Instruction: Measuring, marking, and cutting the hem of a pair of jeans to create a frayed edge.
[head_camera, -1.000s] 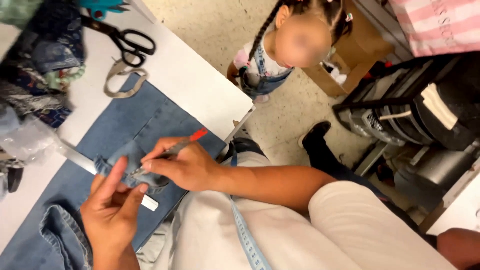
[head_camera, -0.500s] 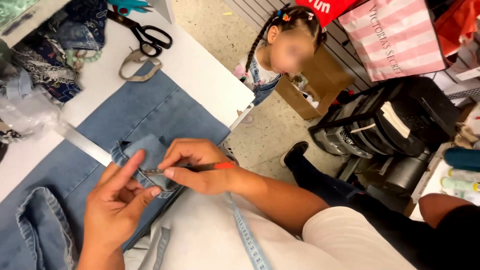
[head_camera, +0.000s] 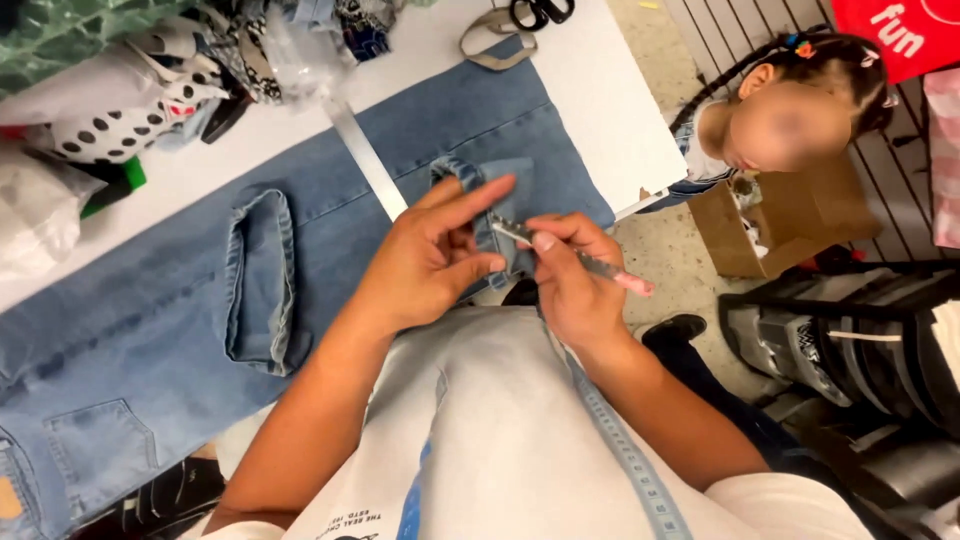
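Jeans (head_camera: 330, 230) of light, faded blue denim lie spread flat across the white table (head_camera: 600, 110), one leg running toward the far edge and the other leg's cuff (head_camera: 262, 285) turned up in a broad fold with paler stitching along its hem. A back pocket (head_camera: 95, 450) shows at the near left corner. The hem of the farther leg (head_camera: 490, 185) is folded back on itself, and both hands work there. The left hand (head_camera: 425, 260) presses the folded denim down, its forefinger stretched out straight over the cloth and the thumb tucked below. The right hand (head_camera: 570, 280) is closed around a slim pen-like marker (head_camera: 580, 262) with a pinkish-red end, its tip resting on the fold just beside the left fingers. A metal ruler (head_camera: 365, 160) lies slantwise over the jeans just beyond the left hand. A blue tape measure (head_camera: 625, 450) hangs down the person's pale shirt. Scissors (head_camera: 540, 12) and a loop of beige strap (head_camera: 495, 40) sit at the far end of the table, a heap of patterned fabric scraps (head_camera: 180, 70) at its left. A child stands beyond the table's edge, near a cardboard box (head_camera: 760, 215)
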